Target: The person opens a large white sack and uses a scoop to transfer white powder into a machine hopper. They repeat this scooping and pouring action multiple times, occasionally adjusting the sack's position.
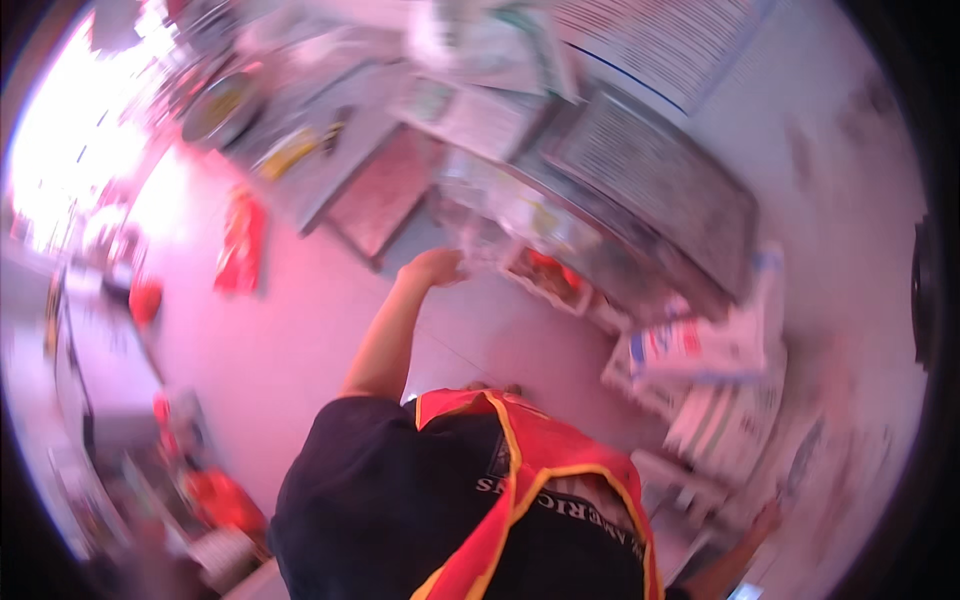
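Observation:
My left hand [439, 268] is stretched out ahead over the floor, beside a blurred clear plastic bag [476, 244] at the edge of a metal table; whether its fingers grip the plastic is unclear. Far off at the lower right, my right hand [766, 517] is raised beside the wall. A dark elongated shape [805, 457] shows just above it, too blurred to name or to tell if it is held. A red apron with yellow trim [540, 442] covers part of my black shirt.
A metal table [352, 172] bears a bowl [221, 109] and a yellow item [289, 152]. Right of it stands a metal cabinet [652, 180], with a crate [547, 281] below. Printed sacks [705, 349] lean by the wall. A red plastic bag [241, 240] lies on the floor.

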### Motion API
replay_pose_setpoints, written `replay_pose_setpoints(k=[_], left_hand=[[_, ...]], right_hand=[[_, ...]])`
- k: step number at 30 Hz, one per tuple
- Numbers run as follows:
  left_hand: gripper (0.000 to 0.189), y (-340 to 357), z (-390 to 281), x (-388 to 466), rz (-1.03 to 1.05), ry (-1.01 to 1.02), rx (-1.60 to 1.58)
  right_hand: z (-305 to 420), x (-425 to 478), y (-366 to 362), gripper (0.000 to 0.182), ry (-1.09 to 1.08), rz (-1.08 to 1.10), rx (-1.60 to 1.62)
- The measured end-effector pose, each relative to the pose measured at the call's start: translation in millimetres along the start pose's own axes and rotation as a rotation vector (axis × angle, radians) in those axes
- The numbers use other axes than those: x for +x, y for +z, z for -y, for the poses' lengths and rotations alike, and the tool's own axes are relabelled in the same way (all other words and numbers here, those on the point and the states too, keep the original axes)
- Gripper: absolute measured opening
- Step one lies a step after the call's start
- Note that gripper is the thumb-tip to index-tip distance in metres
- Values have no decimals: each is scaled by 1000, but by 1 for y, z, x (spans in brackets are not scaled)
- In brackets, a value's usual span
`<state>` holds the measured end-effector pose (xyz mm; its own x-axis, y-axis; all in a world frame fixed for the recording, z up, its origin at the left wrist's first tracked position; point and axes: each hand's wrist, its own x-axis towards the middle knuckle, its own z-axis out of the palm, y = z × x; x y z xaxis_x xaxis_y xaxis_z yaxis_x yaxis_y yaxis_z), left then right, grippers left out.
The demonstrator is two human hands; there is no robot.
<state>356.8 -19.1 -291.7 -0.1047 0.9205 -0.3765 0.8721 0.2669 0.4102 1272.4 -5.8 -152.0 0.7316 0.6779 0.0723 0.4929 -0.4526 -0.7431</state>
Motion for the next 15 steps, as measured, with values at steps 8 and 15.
replay_pose_setpoints(k=[8, 15], left_hand=[[48, 65, -70, 33, 192, 324, 21], [43, 80, -182, 64, 353, 457, 227]], right_hand=[[22, -202, -108, 8, 163, -194, 379], [-70, -257, -211, 14, 447, -339, 177]])
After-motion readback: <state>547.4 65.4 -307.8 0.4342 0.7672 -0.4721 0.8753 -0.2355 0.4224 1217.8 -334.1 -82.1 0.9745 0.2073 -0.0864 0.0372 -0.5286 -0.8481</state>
